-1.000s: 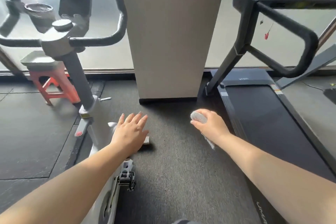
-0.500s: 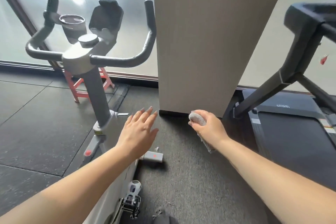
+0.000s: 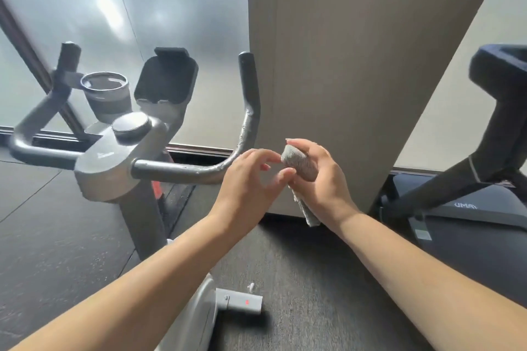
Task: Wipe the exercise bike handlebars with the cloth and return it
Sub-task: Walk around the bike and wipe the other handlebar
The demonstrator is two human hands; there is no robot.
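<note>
- Now raised from lower down to meet just beside the right bend of the handlebars (image 3: 182,171), both hands.
- Gripping the grey cloth (image 3: 299,164) in the right hand (image 3: 322,179), one end hanging below the palm.
- Reaching for the cloth with the left hand (image 3: 251,182), fingers loosely curled, fingertips touching it.
- Standing behind: a beige pillar (image 3: 356,80).

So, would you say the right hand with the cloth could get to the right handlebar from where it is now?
Probably yes. The right hand grips the cloth just beside the right handlebar. The left hand sits between them, its fingers at the cloth, so it may need to move aside first.
</note>
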